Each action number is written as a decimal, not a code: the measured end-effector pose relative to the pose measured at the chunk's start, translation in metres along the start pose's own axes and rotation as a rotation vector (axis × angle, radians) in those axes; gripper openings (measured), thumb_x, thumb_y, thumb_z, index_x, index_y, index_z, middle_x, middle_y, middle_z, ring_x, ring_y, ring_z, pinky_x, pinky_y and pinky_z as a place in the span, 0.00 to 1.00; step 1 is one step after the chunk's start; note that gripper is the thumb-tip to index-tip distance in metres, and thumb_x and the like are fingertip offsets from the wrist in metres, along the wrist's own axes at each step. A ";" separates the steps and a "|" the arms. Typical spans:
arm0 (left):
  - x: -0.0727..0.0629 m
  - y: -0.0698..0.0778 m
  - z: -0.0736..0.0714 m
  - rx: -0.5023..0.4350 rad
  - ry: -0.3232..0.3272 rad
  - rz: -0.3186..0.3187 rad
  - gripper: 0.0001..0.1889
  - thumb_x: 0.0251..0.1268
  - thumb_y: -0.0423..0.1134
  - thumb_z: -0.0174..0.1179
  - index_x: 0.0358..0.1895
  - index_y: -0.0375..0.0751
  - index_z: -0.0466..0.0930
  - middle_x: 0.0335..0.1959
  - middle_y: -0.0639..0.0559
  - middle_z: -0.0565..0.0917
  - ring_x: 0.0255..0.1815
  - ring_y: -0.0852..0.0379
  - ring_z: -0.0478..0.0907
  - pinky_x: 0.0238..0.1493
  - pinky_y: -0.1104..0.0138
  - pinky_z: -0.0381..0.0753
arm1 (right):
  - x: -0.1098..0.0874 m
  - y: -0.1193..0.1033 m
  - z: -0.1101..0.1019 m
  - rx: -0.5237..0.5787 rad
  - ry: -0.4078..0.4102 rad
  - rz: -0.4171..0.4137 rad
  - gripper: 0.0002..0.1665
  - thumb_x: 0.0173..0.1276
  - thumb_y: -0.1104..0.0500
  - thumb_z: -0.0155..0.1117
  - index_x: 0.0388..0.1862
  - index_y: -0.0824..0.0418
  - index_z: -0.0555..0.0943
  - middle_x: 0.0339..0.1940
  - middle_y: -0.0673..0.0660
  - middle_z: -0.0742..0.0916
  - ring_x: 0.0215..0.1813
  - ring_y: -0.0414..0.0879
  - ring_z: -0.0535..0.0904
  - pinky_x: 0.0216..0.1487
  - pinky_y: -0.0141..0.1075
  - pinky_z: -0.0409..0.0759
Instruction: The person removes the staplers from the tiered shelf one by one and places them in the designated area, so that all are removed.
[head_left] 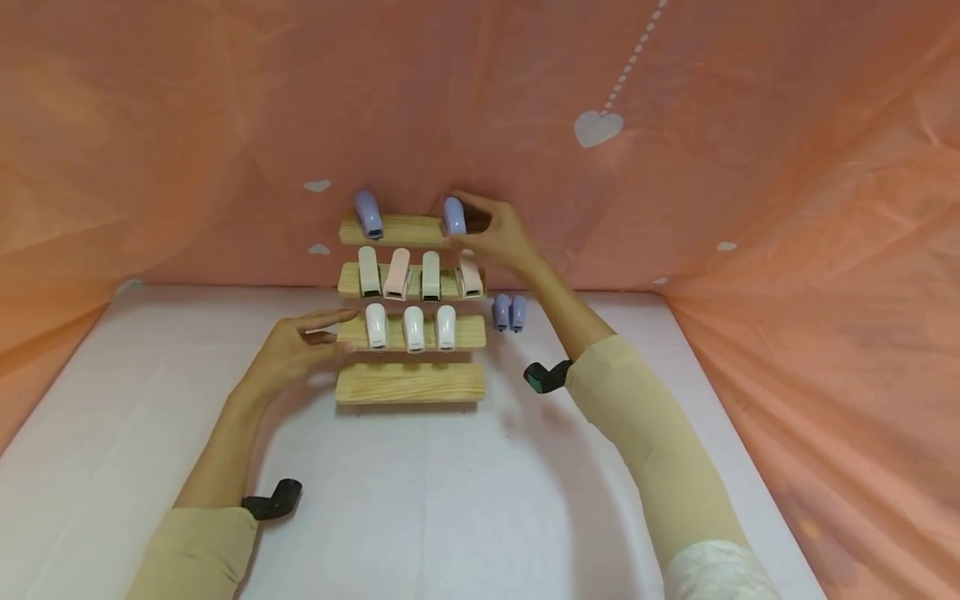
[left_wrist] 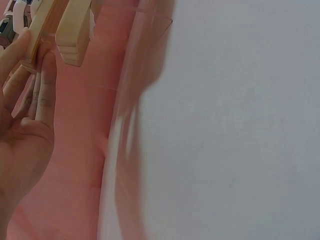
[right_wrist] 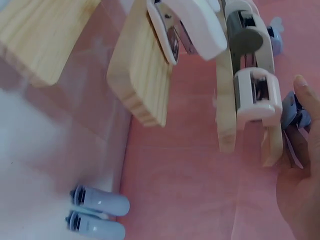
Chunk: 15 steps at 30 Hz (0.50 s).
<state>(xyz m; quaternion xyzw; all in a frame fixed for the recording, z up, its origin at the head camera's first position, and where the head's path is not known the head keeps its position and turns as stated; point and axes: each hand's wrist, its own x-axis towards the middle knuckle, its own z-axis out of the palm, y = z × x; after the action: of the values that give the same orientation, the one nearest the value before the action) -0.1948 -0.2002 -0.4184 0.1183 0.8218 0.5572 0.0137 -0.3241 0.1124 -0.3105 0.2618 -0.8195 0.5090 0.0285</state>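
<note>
At the right end of the top wooden shelf (head_left: 408,230), my right hand (head_left: 504,237) holds a purple mini stapler (head_left: 453,215) between thumb and fingers. Another purple stapler (head_left: 368,215) stands at that shelf's left end. My left hand (head_left: 288,350) pinches the left end of the third wooden shelf (head_left: 470,332), fingers on either side of the board (left_wrist: 42,27). Three white staplers (head_left: 414,328) stand on this shelf. Between these tiers, the second shelf bears grey-green staplers (head_left: 368,272) and pink staplers (head_left: 397,273).
Two purple staplers (head_left: 509,312) stand on the white cloth (head_left: 450,500), right of the rack. The lowest wooden shelf (head_left: 410,384) is nearest to me. An orange-pink curtain (head_left: 225,125) with white hearts hangs behind and at both sides.
</note>
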 end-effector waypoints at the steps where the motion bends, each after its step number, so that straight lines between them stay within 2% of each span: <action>1: 0.000 0.000 0.000 -0.004 0.002 -0.008 0.28 0.62 0.39 0.71 0.65 0.38 0.77 0.67 0.40 0.74 0.45 0.65 0.81 0.47 0.77 0.78 | -0.001 0.001 -0.002 0.010 -0.001 -0.005 0.41 0.55 0.58 0.81 0.68 0.56 0.77 0.61 0.55 0.83 0.52 0.41 0.78 0.53 0.35 0.77; 6: -0.001 0.001 -0.001 -0.020 0.003 -0.067 0.30 0.61 0.42 0.71 0.66 0.39 0.76 0.67 0.41 0.74 0.45 0.66 0.81 0.46 0.75 0.80 | -0.008 0.004 -0.010 0.027 0.002 0.000 0.42 0.55 0.62 0.80 0.69 0.59 0.75 0.63 0.58 0.82 0.55 0.47 0.79 0.57 0.41 0.77; 11: -0.002 0.002 0.001 -0.057 -0.004 -0.066 0.30 0.61 0.40 0.71 0.66 0.37 0.76 0.65 0.38 0.75 0.43 0.66 0.83 0.44 0.74 0.81 | -0.015 0.009 -0.020 0.019 0.024 0.018 0.43 0.54 0.62 0.80 0.69 0.58 0.75 0.65 0.58 0.81 0.61 0.47 0.77 0.61 0.40 0.75; 15: -0.003 0.002 0.002 -0.059 0.007 -0.052 0.29 0.61 0.40 0.71 0.66 0.37 0.76 0.64 0.38 0.77 0.43 0.65 0.83 0.43 0.73 0.82 | -0.020 0.015 -0.028 0.023 0.041 0.026 0.41 0.55 0.62 0.80 0.69 0.58 0.76 0.62 0.58 0.82 0.58 0.47 0.79 0.58 0.36 0.77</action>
<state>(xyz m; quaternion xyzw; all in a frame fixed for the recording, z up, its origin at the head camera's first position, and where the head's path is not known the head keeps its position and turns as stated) -0.1917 -0.1985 -0.4175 0.0945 0.8078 0.5812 0.0290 -0.3202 0.1492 -0.3152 0.2412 -0.8162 0.5239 0.0357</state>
